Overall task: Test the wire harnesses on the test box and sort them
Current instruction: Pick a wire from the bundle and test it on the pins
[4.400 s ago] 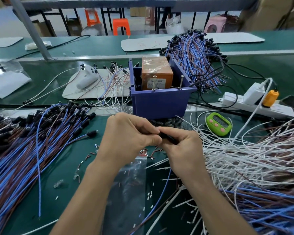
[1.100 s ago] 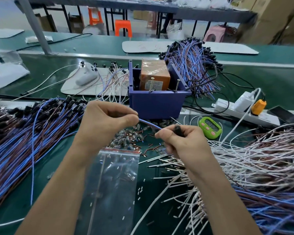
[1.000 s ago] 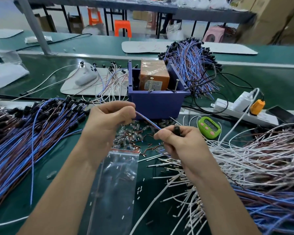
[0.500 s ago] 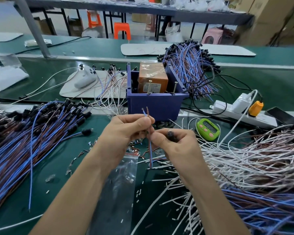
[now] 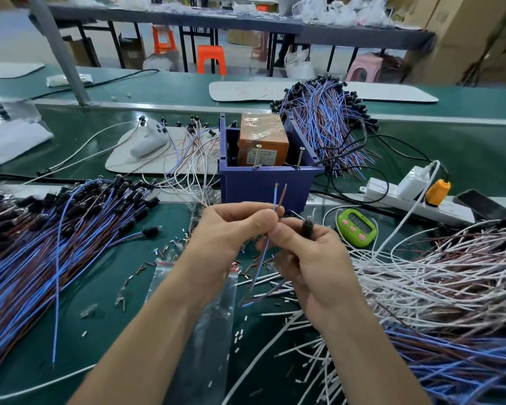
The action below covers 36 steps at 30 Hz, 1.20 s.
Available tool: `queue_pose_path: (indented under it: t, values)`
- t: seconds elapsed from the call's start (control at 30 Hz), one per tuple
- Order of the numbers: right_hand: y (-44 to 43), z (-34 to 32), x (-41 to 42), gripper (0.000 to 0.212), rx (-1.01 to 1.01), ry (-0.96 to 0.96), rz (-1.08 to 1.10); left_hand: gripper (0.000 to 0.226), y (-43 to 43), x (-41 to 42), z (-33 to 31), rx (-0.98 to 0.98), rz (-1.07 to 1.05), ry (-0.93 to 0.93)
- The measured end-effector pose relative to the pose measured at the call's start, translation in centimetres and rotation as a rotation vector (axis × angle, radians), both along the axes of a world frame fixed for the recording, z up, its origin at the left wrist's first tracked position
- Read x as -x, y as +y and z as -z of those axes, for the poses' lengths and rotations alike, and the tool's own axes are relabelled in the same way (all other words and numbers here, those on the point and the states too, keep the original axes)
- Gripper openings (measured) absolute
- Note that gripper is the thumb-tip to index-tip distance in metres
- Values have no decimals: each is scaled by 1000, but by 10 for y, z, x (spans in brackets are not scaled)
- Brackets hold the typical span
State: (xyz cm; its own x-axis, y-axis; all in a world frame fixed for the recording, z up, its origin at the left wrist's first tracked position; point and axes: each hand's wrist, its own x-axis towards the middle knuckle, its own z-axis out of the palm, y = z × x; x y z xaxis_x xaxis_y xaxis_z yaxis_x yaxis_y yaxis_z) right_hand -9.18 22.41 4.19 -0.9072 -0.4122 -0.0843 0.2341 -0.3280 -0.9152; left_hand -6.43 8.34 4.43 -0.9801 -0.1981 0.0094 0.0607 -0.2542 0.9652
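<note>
My left hand (image 5: pixel 231 232) pinches a blue and brown wire harness (image 5: pixel 278 197) near its two stripped ends, which point up in front of the blue test box (image 5: pixel 263 185). My right hand (image 5: pixel 310 258) grips the same harness at its black connector end (image 5: pixel 308 228); the wires loop down between my hands. In the box sits an orange taped block (image 5: pixel 262 141), and two metal pins (image 5: pixel 301 157) stand at the box's front rim. A large pile of blue and brown harnesses (image 5: pixel 50 238) lies at the left, another pile (image 5: pixel 324 121) behind the box.
White and blue-brown wires (image 5: pixel 438 287) heap at the right. A green timer (image 5: pixel 355 230), a white power strip (image 5: pixel 415 200) with an orange plug and a phone (image 5: pixel 484 204) lie right of the box. A clear zip bag (image 5: pixel 214 323) and cut wire bits lie under my hands.
My hands came together and rose toward the box. The harness, earlier stretched between them, is now folded with its stripped ends pointing up just below the box's front.
</note>
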Motion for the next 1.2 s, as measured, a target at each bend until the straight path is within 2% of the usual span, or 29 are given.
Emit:
queue_pose_path:
  t: [0.07,0.13,0.2,0.33,0.43,0.53,0.63,0.8,0.87,1.0,1.2]
  values:
    - [-2,-5,-3,16,15,-3,0,25,0,-1,-6,-4,-28,1]
    - [-5,-11,-6,8,-29,34,16,14,1,-1,-13,43,-117,-6]
    - [-8,-15,-5,14,-129,128,106,6,3,0,-21,113,-212,-5]
    - [-11,-28,6,20,-274,288,322,15,9,7,-35,155,-383,-8]
    - [-11,-38,20,31,-175,112,430,18,6,18,-47,146,-478,-3]
    - [-12,-43,35,25,-18,-104,470,26,-1,27,-49,225,-534,-31]
    - [-14,-35,42,22,-2,-173,472,38,-7,34,-39,284,-580,-150]
    - [-21,-22,51,25,-37,-196,501,26,-6,37,-30,477,-630,-176]
    - [-24,-20,55,25,-53,-168,510,7,-5,36,-29,521,-669,-168]
    - [-25,-12,58,26,-121,-129,513,22,-4,34,-26,594,-740,-163]
    - [-18,1,53,30,-104,-128,475,22,-6,38,-24,606,-772,-159]
